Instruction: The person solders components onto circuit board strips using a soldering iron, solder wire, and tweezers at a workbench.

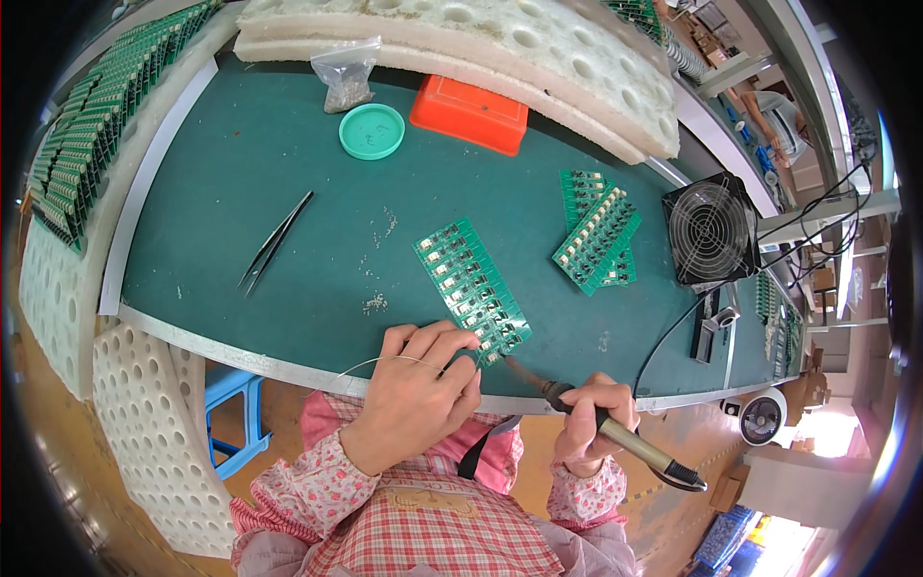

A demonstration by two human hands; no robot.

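A green circuit board (471,288) with rows of small components lies slantwise on the green mat in front of me. My left hand (413,394) is closed on a thin solder wire (358,367), its fingertips at the board's near end. The wire trails out to the left of the hand. Gripped in my right hand (594,420) is a soldering iron (644,446). Its tip points left, close to the board's near right corner; whether it touches cannot be made out. Tweezers (276,242) rest on the mat to the left, and tiny pale parts (375,304) lie scattered between them and the board.
Several stacked circuit boards (596,231) lie to the right, beside a black fan (711,229). Farther back are a turquoise lid (372,132), a plastic bag (346,77), a red-orange box (469,113) and white foam (461,38). More boards (106,115) stand in foam at left.
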